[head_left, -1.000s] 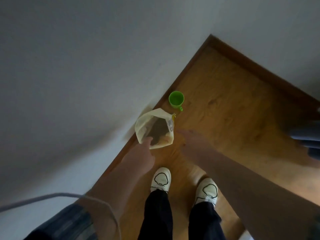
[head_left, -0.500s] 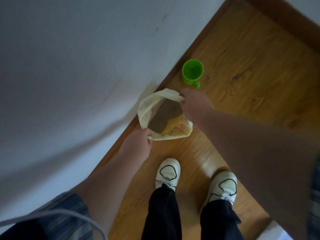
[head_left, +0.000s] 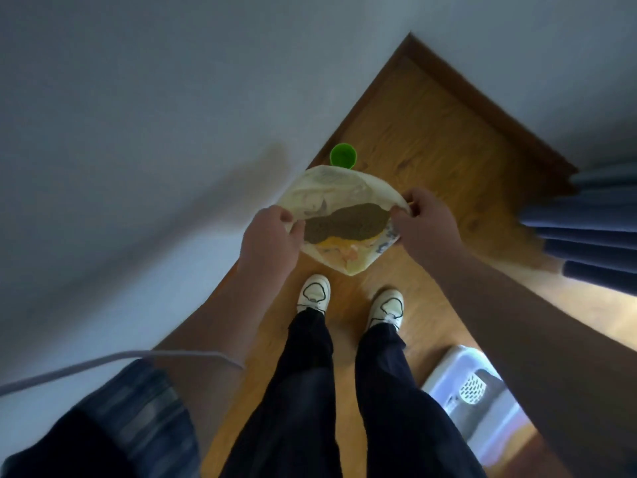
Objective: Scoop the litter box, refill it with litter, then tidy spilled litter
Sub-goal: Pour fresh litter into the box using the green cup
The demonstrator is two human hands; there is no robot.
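A pale yellow litter bag hangs open above the wooden floor, with brown-grey litter showing inside. My left hand grips the bag's left rim and my right hand pinches its right rim, holding the mouth wide. A white litter box with a slotted white scoop in it sits at the lower right, partly hidden by my right arm.
A green cup stands on the floor by the wall, just beyond the bag. Blue curtain folds hang at the right. A grey wall runs along the left. My white shoes stand below the bag. A grey cable crosses my left sleeve.
The bag has been lifted off the floor by both hands and its mouth spread wider. My right hand moved from the top rim to the right rim. The litter box has come into view.
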